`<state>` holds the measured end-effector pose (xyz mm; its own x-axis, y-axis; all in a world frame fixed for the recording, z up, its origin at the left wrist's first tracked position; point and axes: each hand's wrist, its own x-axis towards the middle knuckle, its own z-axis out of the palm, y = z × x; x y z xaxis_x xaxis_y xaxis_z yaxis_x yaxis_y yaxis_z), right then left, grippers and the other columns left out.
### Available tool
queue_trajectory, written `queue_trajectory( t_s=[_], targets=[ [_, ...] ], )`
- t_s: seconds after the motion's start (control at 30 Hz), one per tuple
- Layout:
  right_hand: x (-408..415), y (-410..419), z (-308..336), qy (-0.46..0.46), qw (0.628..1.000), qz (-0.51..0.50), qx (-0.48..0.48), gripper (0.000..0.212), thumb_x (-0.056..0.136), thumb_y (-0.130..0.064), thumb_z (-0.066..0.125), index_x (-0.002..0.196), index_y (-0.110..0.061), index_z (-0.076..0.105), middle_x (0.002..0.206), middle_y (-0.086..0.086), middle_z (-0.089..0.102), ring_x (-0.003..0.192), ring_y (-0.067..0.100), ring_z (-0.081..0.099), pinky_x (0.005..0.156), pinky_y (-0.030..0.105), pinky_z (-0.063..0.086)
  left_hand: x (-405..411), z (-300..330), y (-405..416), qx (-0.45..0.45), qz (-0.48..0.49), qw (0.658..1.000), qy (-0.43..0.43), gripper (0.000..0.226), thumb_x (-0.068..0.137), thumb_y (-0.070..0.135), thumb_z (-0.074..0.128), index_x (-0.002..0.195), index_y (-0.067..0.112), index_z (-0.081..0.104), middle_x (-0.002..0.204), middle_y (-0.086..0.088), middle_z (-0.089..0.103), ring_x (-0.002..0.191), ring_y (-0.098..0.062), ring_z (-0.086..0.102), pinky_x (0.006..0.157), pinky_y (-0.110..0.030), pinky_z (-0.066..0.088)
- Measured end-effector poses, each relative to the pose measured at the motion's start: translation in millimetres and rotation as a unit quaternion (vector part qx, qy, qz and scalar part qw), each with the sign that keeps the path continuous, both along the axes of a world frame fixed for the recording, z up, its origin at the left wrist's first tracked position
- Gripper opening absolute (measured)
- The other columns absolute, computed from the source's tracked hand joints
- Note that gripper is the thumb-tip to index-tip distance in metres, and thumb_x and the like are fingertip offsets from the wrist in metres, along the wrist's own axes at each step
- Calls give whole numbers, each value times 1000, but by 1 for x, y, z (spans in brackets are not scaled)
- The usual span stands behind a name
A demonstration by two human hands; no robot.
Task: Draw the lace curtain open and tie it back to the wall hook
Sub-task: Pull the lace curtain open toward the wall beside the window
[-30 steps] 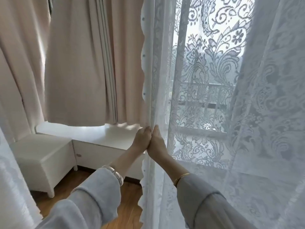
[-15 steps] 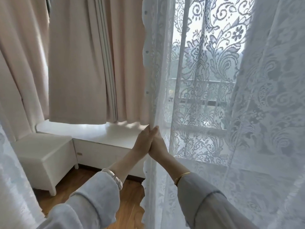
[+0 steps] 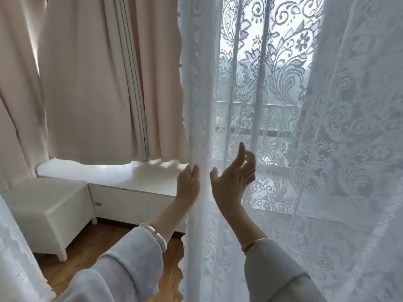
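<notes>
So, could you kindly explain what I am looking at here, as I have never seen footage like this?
There is no machine: a person wears a wide-angle camera on the head, looking forward and down at their own two bare hands. The left hand pinches the scalloped edge of the white lace curtain. The right hand is open, fingers spread, holding nothing. Behind on the left hang pink curtains over a white window bench, with a white stool on the wooden floor. No wall hook is in view.

A white lace curtain (image 3: 294,149) with swirling floral patterning is hung in vertical folds, its scalloped left edge gathered across the window.
</notes>
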<state>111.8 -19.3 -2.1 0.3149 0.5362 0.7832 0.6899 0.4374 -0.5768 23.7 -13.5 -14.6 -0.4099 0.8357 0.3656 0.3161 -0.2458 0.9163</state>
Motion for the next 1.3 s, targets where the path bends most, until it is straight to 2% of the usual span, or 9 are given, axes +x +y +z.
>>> queue_trajectory(
  t_s=[0.13,0.27,0.37,0.47,0.57,0.67,0.73,0.9,1.3],
  targets=[
    [10,3,0,81,990,4,-119,96,73,-14,72,132,-33,-1,144,21,22,130,34,27,104,45,28,10,-3,2,15,6,1000,20,34,96,22,40,84,-6,55,72,-24,58,67,-35,56,68,-45,47],
    [11,6,-11,52,982,4,-180,80,82,-9,60,146,-12,13,147,15,23,132,30,30,105,42,29,20,-4,3,4,-5,1000,21,33,96,27,38,92,-1,55,82,-27,62,77,-39,59,76,-45,48],
    [10,4,-24,42,984,30,-172,62,87,2,47,145,-2,25,146,17,34,136,29,33,109,41,31,24,-4,1,-5,-17,1000,23,36,97,25,38,88,-7,54,65,-15,50,63,-28,47,66,-40,41],
    [9,2,-40,27,983,53,-174,47,94,1,39,140,2,35,141,19,45,132,29,43,107,39,39,28,-7,0,-21,-35,999,21,30,97,22,39,80,1,51,58,0,43,61,-24,43,64,-35,37],
    [9,-1,-48,16,979,81,-186,41,96,-2,36,136,0,42,132,16,54,120,28,55,97,37,47,32,-15,-1,-43,-55,997,14,31,95,21,41,79,-2,54,62,-7,52,64,-27,48,68,-40,43],
    [9,-2,-54,1,975,113,-189,34,96,-9,38,127,-2,49,116,13,63,100,27,63,75,29,48,35,-20,-1,-48,-95,994,4,38,94,28,40,97,-3,62,89,-21,68,85,-34,63,82,-47,51],
    [9,1,-59,-16,973,126,-190,33,97,-16,40,127,-3,49,116,13,64,100,25,63,75,28,49,37,-18,-3,-60,-119,991,-6,37,97,25,38,105,-1,61,99,-21,68,95,-32,64,88,-44,50],
    [9,3,-64,-53,963,150,-218,48,98,-16,43,144,-9,32,144,5,46,125,18,52,96,29,48,40,-18,-1,-81,-163,983,-11,39,100,27,31,119,6,57,113,-14,65,109,-25,60,102,-39,43],
    [10,0,-63,-61,960,155,-224,49,100,-20,37,148,-11,26,151,1,36,131,12,46,100,22,41,39,-18,-4,-78,-229,969,-41,44,101,34,29,136,13,44,132,-4,54,124,-15,48,112,-30,31]
  ],
)
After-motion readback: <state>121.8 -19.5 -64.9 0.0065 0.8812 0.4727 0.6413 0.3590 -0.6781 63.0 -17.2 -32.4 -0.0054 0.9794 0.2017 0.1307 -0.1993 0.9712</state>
